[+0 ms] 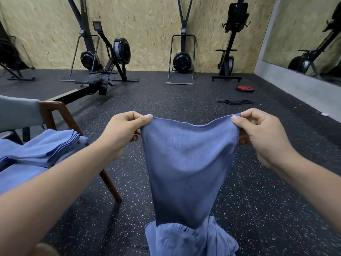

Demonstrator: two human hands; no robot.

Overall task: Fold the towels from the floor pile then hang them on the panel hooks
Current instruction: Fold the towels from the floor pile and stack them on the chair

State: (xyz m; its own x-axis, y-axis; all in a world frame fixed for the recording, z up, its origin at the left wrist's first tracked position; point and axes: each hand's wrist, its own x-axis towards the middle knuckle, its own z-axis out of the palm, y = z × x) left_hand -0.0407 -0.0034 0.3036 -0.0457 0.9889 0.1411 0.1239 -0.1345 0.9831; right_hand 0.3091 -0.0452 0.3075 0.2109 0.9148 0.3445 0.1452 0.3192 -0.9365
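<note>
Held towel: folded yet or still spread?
Spread. The towel hangs as one layer, left hand and right hand pinching its top corners.

We stand on a dark speckled floor [175, 100]. At six o'clock a crumpled blue towel pile [190, 241] lies on it. At nine o'clock a chair [60, 115] stands on it, carrying folded towels [46, 146]. Toward twelve – rowing machines [103, 71] along the wall. At one o'clock lie a red plate [245, 88] and, just nearer, a black rope [236, 102].
</note>
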